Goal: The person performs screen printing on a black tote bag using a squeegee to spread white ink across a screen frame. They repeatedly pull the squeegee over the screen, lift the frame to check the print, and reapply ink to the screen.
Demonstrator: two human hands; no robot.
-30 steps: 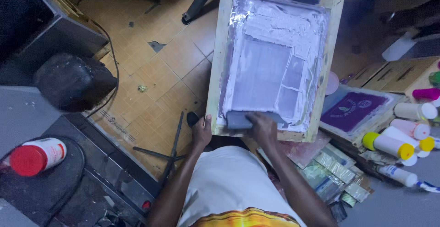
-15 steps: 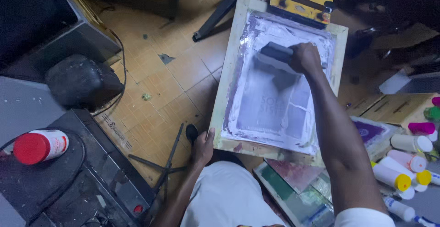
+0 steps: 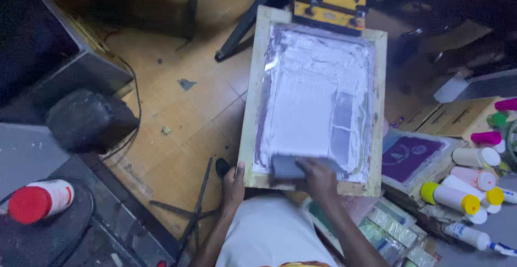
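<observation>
A wooden-framed printing screen (image 3: 253, 111) lies flat in front of me, its mesh covered in pale white-lilac ink. My right hand (image 3: 316, 175) grips a grey squeegee (image 3: 288, 167) at the near end of the mesh. My left hand (image 3: 233, 183) holds the near left corner of the frame. A yellow metal clamp (image 3: 328, 3) holds the far end of the screen.
Several ink bottles with yellow, white and pink caps (image 3: 458, 194) lie at the right beside a purple printed piece (image 3: 409, 156). A red-capped bottle (image 3: 35, 201) rests on dark equipment at the left. A black bag (image 3: 89, 120) and cables sit on the tiled floor.
My right hand has pulled the squeegee from the far end of the screen back to the near end. My left hand stays at the frame's near left corner.
</observation>
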